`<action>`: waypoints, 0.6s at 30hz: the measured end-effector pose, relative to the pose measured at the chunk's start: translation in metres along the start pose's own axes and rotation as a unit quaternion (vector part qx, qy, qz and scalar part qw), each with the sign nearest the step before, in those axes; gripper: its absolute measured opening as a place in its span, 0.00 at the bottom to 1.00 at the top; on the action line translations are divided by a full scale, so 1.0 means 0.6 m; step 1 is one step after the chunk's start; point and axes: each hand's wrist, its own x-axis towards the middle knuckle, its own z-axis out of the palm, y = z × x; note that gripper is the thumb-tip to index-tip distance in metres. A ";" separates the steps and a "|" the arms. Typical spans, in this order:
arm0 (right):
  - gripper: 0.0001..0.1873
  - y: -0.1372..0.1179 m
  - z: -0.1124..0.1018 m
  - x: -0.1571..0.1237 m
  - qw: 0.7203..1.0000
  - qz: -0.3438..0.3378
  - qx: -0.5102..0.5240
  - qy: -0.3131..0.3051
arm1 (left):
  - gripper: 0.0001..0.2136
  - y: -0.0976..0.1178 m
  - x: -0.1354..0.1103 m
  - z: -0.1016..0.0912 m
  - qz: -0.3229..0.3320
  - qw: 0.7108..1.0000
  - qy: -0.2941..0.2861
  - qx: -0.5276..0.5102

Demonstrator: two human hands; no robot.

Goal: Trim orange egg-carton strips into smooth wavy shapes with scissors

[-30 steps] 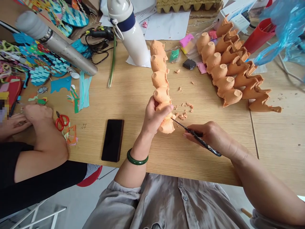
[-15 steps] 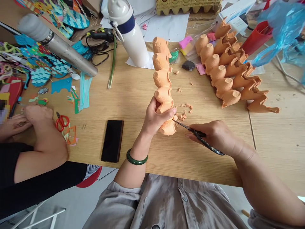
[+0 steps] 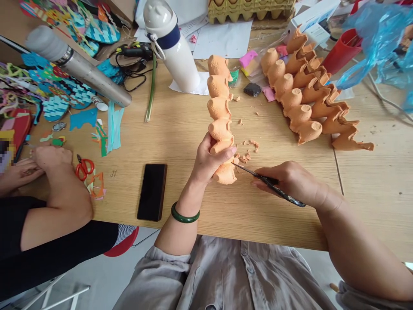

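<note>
My left hand [image 3: 209, 159] is wrapped round the near part of an orange egg carton strip [image 3: 219, 107], a single row of bumpy cups pointing away from me. In my right hand [image 3: 288, 183] is a pair of black-handled scissors [image 3: 271, 181]. Their blade tips touch the strip's right edge, just below my left thumb, between the last cups. Orange scraps [image 3: 247, 157] lie on the table right of the strip. Farther right rest more orange egg carton rows [image 3: 301, 92], set side by side.
A phone [image 3: 151, 191] lies left of my forearm. Behind stand a white bottle [image 3: 177, 56] and leaning steel flask [image 3: 93, 71]. Another person's arms [image 3: 61, 181] rest at the left beside red scissors [image 3: 84, 167]. A red cup [image 3: 340, 54] and blue plastic bag [image 3: 376, 51] are back right.
The view has shifted slightly, so the background sits a little differently. Both hands, the strip and the scissors keep nearly the same pose.
</note>
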 end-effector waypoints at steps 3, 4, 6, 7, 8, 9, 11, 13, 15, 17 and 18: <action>0.24 0.001 -0.011 0.000 0.997 -0.035 0.070 -0.024 | 0.21 0.008 -0.003 0.001 -0.029 0.999 -0.030 -0.007; 0.24 0.000 -0.013 0.000 0.994 -0.043 0.092 -0.030 | 0.21 0.010 -0.004 0.001 -0.043 0.998 -0.044 -0.014; 0.23 -0.002 -0.016 0.001 0.991 -0.050 0.122 -0.036 | 0.20 0.014 -0.006 0.001 -0.070 0.995 -0.064 -0.033; 0.24 -0.003 -0.016 0.001 0.990 -0.051 0.130 -0.037 | 0.20 0.016 -0.006 0.001 -0.078 0.994 -0.067 -0.043; 0.24 -0.003 -0.016 0.001 0.990 -0.051 0.130 -0.034 | 0.20 0.017 -0.007 0.002 -0.083 0.993 -0.067 -0.051; 0.24 -0.002 -0.015 0.002 0.991 -0.052 0.122 -0.029 | 0.19 0.018 -0.007 0.004 -0.088 0.992 -0.064 -0.057; 0.24 0.002 -0.009 0.003 0.995 -0.057 0.085 -0.010 | 0.19 0.020 -0.007 0.007 -0.101 0.991 -0.059 -0.067; 0.24 0.009 -0.001 0.004 0.997 -0.068 0.026 0.024 | 0.19 0.020 -0.006 0.010 -0.118 0.987 -0.065 -0.082; 0.24 0.016 0.007 0.005 0.994 -0.081 -0.038 0.064 | 0.20 0.020 -0.003 0.011 -0.131 0.983 -0.080 -0.105; 0.23 0.021 0.015 0.007 0.987 -0.089 -0.097 0.097 | 0.20 0.019 -0.002 0.008 -0.141 0.977 -0.100 -0.127; 0.24 0.023 0.018 0.008 0.982 -0.089 -0.123 0.110 | 0.20 0.018 -0.001 0.006 -0.144 0.974 -0.110 -0.138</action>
